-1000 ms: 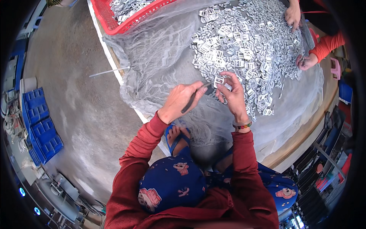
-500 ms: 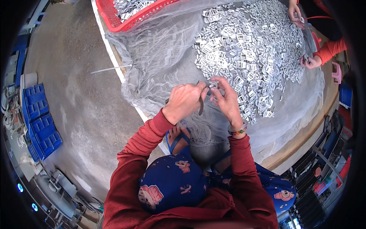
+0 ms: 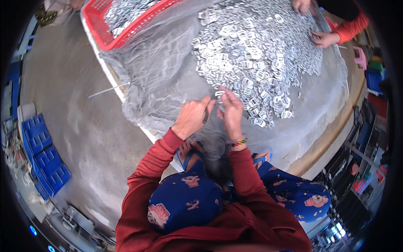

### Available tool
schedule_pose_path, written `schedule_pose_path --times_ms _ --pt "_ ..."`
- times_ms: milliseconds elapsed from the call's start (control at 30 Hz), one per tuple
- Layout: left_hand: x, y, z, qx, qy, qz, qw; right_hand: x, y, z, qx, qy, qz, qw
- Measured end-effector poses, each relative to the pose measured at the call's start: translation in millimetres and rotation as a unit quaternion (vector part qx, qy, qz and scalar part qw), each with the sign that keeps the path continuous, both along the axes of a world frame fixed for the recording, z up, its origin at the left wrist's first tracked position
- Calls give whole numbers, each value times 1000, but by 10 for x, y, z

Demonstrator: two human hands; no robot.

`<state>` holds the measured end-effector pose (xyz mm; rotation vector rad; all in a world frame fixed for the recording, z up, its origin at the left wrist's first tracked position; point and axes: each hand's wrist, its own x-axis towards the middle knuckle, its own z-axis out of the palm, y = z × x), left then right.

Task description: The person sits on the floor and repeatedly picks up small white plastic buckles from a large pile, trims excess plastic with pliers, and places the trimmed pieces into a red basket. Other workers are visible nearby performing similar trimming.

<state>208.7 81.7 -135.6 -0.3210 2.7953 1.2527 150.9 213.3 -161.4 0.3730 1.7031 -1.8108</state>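
The person's two hands meet above the platform point(image 3: 323, 151), on the near side of a loose heap of silvery metal buckles and small pellets point(image 3: 247, 54). The left forearm slants in from the lower left, and the left hand point(image 3: 191, 116) is curled into a fist, knuckles up, around a slim dark tool point(image 3: 205, 114). The right forearm rises more steeply, its wrist ringed by a beaded bracelet point(image 3: 238, 143), and the right hand point(image 3: 231, 111) pinches a silvery buckle point(image 3: 219, 95) between thumb and fingers (whether the tool touches it is too small to tell). Translucent sheeting point(image 3: 159, 75) lies crumpled toward the left edge, below a red plastic basket point(image 3: 126, 41) of metal parts, while a co-worker's hand point(image 3: 325, 40) is at the heap's far right side
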Motion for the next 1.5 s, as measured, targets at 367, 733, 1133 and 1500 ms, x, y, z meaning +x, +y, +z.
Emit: schedule_pose_path --times_ms 367,733,1133,1500 --pt "-24 96 207 -126 -66 -28 989 -44 37 -79 -41 -4 36 998" --pt "164 279 117 54 65 126 988 -361 401 -133 -233 -105 -54 965" --pt "155 50 181 43 30 126 991 -1709 708 -89 449 524 269 672" --pt "-53 13 271 52 117 60 990 -1120 427 285 -55 4 104 993"
